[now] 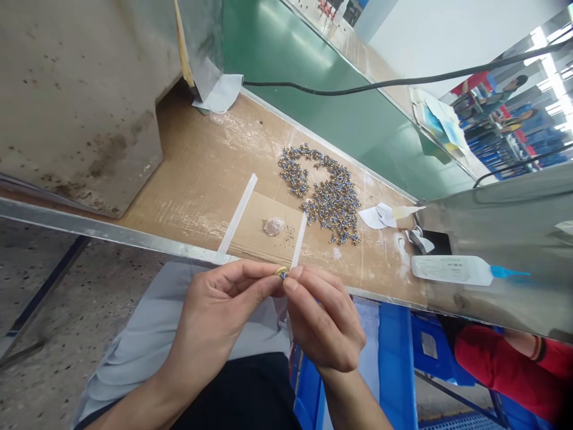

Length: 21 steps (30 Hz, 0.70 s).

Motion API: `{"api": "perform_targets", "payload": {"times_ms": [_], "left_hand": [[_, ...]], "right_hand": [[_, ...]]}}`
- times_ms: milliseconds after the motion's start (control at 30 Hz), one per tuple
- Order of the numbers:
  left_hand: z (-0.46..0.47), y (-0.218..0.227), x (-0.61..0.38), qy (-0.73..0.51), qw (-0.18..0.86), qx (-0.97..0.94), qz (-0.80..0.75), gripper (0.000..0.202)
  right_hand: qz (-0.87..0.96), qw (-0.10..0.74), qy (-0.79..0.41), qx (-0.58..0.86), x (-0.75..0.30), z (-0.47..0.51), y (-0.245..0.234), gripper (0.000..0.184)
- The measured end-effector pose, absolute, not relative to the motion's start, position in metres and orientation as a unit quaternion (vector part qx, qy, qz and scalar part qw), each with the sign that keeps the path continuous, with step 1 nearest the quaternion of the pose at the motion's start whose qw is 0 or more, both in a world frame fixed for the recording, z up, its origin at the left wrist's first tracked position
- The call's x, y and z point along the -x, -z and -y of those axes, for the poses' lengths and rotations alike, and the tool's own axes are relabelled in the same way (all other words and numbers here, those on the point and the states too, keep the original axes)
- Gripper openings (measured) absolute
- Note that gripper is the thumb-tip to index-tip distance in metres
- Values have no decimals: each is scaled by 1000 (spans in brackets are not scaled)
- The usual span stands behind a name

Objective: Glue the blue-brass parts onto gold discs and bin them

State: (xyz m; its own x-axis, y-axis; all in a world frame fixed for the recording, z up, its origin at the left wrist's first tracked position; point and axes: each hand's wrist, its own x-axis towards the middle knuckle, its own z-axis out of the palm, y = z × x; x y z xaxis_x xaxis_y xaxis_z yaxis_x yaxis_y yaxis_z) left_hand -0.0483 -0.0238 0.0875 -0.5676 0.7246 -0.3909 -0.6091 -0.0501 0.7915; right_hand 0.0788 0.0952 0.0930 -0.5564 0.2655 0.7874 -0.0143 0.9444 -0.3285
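My left hand (224, 304) and my right hand (324, 313) meet at the bench's front edge, fingertips pinched together. Between them is a small brass-coloured round part (281, 271) with a blue bit at its side; its exact kind is too small to make out. The left fingers grip the brass rim, and the right thumb and forefinger pinch at the blue bit. Just beyond the hands lies a cardboard piece (244, 236) held by white tape strips, bearing a clear blob (273, 226) and scattered tiny bits (289, 235). Farther back spreads a pile of small blue-and-brass parts (333, 200).
A stained metal box (76, 101) stands on the left. To the right are a white squeeze bottle (452, 270) with a blue nozzle, a small nozzle (407, 211) on white paper, and a metal panel (510, 239). A black cable (349, 91) crosses above. A person's red sleeve (501, 364) shows at lower right.
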Motion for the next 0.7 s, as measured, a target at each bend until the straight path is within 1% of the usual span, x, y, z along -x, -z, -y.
{"api": "perform_targets", "payload": {"times_ms": [267, 533, 700], "left_hand": [[23, -97, 47, -707, 407, -103, -569, 2], [25, -104, 46, -686, 318, -194, -625, 14], [27, -102, 47, -682, 300, -222, -628, 16]], "right_hand": [[874, 456, -152, 66, -81, -95, -94, 40], [869, 465, -152, 79, -80, -91, -94, 42], [865, 472, -153, 76, -80, -91, -94, 41]]}}
